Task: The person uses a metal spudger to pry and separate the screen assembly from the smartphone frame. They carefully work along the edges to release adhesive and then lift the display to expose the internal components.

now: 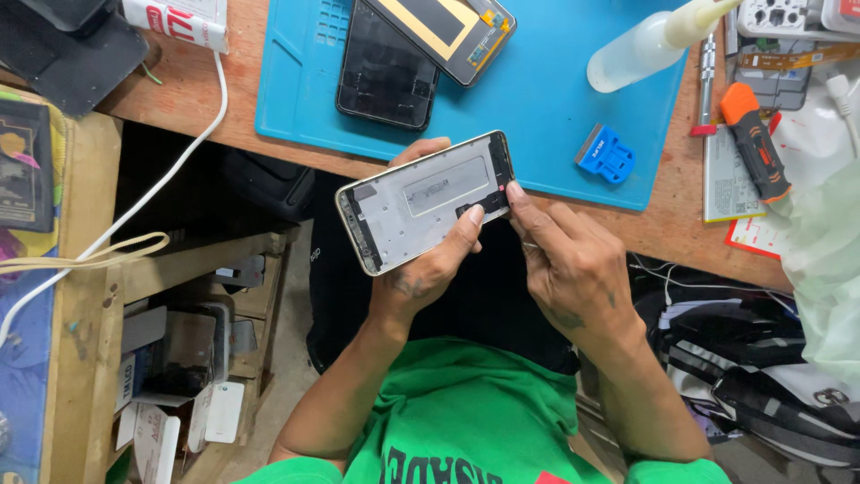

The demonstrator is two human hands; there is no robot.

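Observation:
A silver phone frame (421,202), metal inner side up with black strips at both ends, is held just in front of the desk edge. My left hand (432,265) grips it from below, thumb lying on its lower right part. My right hand (564,260) is at the frame's right end, fingertips pinching a small black strip (484,204) there. On the blue mat (546,99) lie a black phone body (385,72) and a screen panel with a gold border (448,31).
A blue scraper (606,154), a plastic squeeze bottle (649,40), a metal tool (707,81) and an orange-black handled tool (754,139) lie on the wooden desk (663,224). A white cable (134,206) hangs at left. Shelves with boxes stand below left; bags at right.

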